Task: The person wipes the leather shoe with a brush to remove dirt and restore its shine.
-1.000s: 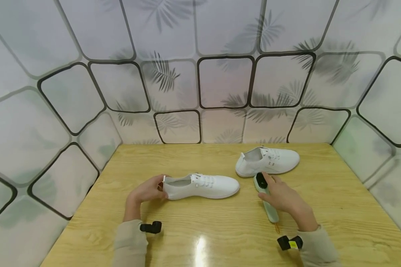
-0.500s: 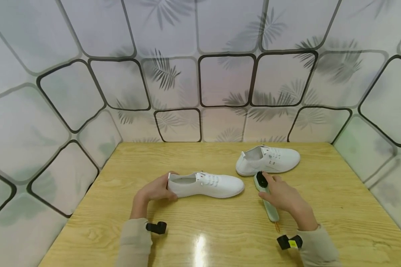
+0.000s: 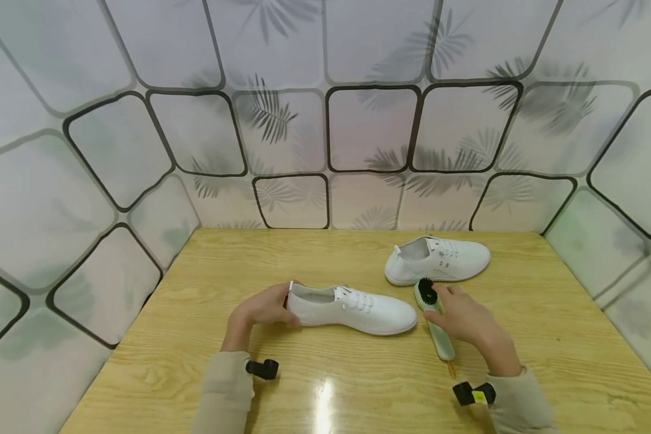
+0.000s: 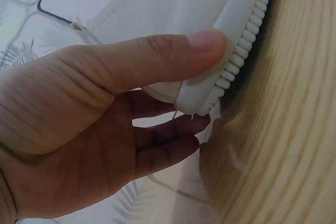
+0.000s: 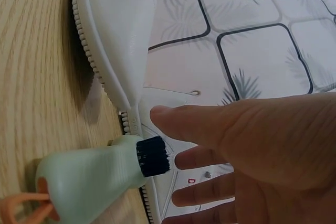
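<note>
My left hand (image 3: pixel 271 306) grips the heel of a white lace-up shoe (image 3: pixel 358 310), its toe pointing right. In the left wrist view the thumb presses the shoe's side just above the ribbed sole (image 4: pixel 244 45), with fingers behind the heel. A pale green brush (image 3: pixel 438 334) with black bristles (image 5: pixel 153 156) and an orange cord loop lies on the table, bristles up. Over it hovers my right hand (image 3: pixel 463 316), fingers extended; the right wrist view shows thumb and fingers around the bristle end without a grip. Behind the brush stands a second white shoe (image 3: pixel 461 260).
The wooden table (image 3: pixel 314 361) ends at a patterned back wall (image 3: pixel 369 126), with side walls at left and right. The brush head lies close to the second shoe's sole, and the held shoe's toe is close to the brush.
My left hand has moved the held shoe rightward, bringing its toe nearer the brush. My right hand has stayed almost in place over the brush.
</note>
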`<state>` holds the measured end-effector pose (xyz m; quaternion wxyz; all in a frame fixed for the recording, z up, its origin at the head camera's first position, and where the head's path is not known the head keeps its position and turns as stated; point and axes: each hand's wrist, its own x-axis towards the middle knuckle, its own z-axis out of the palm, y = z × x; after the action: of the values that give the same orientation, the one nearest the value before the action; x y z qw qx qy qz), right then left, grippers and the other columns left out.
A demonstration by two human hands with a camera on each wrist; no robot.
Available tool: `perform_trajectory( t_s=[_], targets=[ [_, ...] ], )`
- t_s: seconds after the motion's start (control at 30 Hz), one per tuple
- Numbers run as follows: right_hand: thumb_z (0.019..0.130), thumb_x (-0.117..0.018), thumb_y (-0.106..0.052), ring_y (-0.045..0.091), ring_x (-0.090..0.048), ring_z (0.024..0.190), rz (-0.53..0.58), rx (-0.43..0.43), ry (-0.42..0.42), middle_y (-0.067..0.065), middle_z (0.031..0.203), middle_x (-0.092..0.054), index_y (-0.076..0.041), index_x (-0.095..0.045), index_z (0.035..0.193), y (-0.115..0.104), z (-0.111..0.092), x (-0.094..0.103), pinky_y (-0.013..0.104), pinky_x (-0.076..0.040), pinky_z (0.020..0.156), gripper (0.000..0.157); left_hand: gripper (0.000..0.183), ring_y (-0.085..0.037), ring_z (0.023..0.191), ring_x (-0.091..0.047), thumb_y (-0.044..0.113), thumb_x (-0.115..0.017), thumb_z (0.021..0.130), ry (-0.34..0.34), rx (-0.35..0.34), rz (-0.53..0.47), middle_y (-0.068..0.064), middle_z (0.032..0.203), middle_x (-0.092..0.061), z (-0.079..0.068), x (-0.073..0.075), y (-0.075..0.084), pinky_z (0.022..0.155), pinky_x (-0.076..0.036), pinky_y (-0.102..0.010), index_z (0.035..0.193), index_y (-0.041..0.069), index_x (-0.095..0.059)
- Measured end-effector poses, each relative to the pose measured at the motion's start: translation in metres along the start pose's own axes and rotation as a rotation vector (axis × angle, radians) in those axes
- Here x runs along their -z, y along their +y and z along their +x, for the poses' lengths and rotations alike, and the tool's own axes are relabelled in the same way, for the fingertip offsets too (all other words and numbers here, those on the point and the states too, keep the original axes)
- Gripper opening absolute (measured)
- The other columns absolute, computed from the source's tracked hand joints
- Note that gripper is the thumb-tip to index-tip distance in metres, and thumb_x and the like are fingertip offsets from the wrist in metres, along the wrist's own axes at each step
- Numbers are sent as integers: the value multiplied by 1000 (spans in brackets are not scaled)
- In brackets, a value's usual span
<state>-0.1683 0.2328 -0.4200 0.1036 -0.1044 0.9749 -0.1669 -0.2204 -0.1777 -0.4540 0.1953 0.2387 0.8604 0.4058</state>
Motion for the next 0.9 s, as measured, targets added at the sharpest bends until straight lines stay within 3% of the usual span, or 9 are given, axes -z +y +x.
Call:
perform_trajectory(
  t_s=[0.27, 0.7, 0.9],
  targets=[
    [98, -61, -41, 58, -47, 121, 14, -6, 5, 43, 141, -36, 4, -33, 150, 4, 0, 0, 66, -46, 85, 74, 58, -20, 91, -57, 12, -84, 79, -39, -18, -62, -7, 108, -61, -2, 0, 1, 81, -49, -34, 126, 4, -50],
    [97, -62, -39, 56, -51, 117, 29, 0, 9, 44, 138, -37, 4, -32, 150, 5, 1, 2, 64, -47, 83, 74, 55, -22, 97, -58, 22, -77, 87, -94, -56, -168, -7, 111, -63, 4, 0, -8, 84, -49, -35, 132, 7, -51],
    [97, -62, -38, 57, -46, 122, 55, -35, -30, 46, 141, -32, 6, -23, 152, 7, 4, -2, 64, -46, 87, 80, 51, -22, 97, -57, 25, -73, 90, -96, -45, -174, -7, 111, -62, 3, 0, -8, 85, -47, -35, 133, 7, -52]
  ],
)
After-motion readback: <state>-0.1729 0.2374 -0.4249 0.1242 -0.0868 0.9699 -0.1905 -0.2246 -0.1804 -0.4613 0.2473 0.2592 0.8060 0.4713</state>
